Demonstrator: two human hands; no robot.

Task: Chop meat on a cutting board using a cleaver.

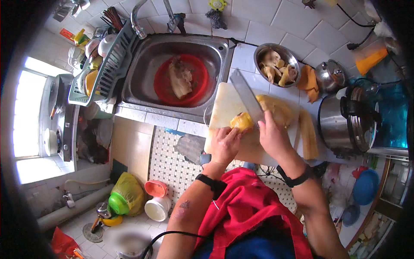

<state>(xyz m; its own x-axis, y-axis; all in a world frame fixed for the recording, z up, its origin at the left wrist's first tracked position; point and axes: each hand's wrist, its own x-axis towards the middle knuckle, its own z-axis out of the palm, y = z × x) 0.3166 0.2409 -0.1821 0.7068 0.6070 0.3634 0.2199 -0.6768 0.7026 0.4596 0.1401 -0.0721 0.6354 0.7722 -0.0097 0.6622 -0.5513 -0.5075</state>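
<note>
My left hand (pixel 225 144) has its fingers on a yellow-skinned piece of poultry (pixel 242 122) on the pale cutting board (pixel 223 100). In my right hand (pixel 273 139) is a cleaver (pixel 247 95), its broad blade just right of that piece and pointing towards the wall. A larger portion of yellow-skinned poultry (pixel 276 108) lies beyond the blade on the board. Behind the board stands a steel bowl (pixel 295 82) with several cut poultry pieces (pixel 278 68).
At left, the steel sink (pixel 137 94) holds a red basin (pixel 202 85) with a slab of meat (pixel 179 79). A dish rack (pixel 106 71) stands beyond it. A pressure cooker (pixel 336 124) and an orange cloth (pixel 309 82) are at right.
</note>
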